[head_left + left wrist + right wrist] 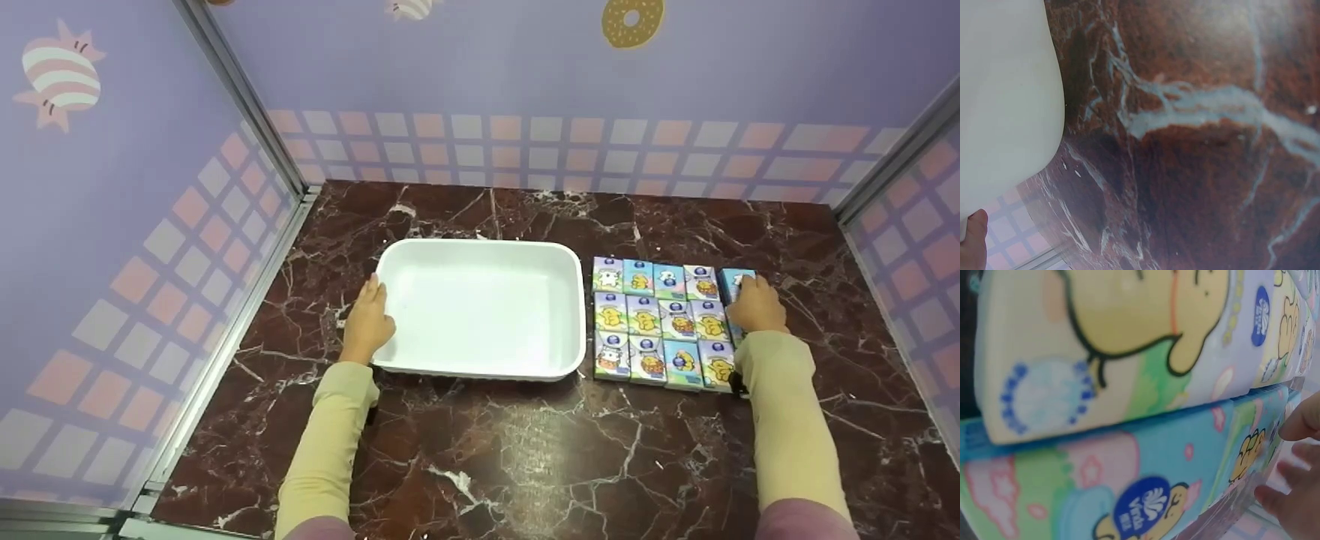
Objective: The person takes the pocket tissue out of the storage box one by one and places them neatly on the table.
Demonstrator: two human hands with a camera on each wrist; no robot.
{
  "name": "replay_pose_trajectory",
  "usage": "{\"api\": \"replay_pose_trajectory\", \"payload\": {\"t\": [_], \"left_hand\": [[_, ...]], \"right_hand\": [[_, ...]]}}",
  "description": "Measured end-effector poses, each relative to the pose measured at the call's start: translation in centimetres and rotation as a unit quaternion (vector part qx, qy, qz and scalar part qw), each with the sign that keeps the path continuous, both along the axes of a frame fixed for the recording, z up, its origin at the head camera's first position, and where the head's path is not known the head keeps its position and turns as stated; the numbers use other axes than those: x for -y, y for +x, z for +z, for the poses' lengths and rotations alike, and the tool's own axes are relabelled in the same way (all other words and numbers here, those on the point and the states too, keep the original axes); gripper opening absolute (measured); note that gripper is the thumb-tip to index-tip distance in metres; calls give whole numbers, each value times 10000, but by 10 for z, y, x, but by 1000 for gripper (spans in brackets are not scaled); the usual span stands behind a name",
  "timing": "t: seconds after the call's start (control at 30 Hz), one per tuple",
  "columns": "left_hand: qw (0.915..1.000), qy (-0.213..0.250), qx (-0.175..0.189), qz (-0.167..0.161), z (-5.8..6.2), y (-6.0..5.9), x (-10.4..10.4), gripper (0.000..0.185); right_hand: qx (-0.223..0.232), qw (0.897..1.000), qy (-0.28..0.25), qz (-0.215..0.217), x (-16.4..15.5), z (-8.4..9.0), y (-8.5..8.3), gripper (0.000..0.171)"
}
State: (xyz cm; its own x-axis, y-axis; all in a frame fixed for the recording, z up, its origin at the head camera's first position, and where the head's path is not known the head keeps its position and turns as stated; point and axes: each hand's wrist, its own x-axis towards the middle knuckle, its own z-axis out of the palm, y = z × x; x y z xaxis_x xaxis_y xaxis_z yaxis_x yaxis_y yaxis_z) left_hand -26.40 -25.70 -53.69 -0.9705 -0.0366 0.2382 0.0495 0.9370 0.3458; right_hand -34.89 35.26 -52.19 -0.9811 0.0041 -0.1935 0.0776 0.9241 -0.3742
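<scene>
Tissue packs (664, 324), small, pastel, cartoon-printed, in tidy rows.

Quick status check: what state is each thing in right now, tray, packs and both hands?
tray: upright on the table, nothing in it
packs: lying flat in rows right of the tray, none inside it
left hand: fingers straight, resting against the tray's left rim
right hand: on the rightmost packs; grip not clear

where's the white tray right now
In the head view the white tray sits left of the tissue packs, the left hand on its left edge.
</scene>
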Motion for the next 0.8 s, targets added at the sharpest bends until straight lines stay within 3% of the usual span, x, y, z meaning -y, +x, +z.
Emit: {"api": "replay_pose_trajectory", "payload": {"t": [0.1, 0.33, 0.67, 0.8], "left_hand": [[9999, 43, -156, -32, -1, 1, 0, 56], [9996, -154, 225, 92, 10, 1, -4, 56], [9998, -101, 174, 91, 10, 1, -8, 56], [9997, -26, 242, 70, 10, 1, -7, 57]], "right_hand": [[225, 9996, -134, -78, -2, -2, 1, 65], [327, 9985, -438, 20, -4, 0, 1, 63], [763, 9906, -1077, -350, -5, 3, 3, 57], [526, 9880, -1381, -459, -8, 7, 0, 53]]}}
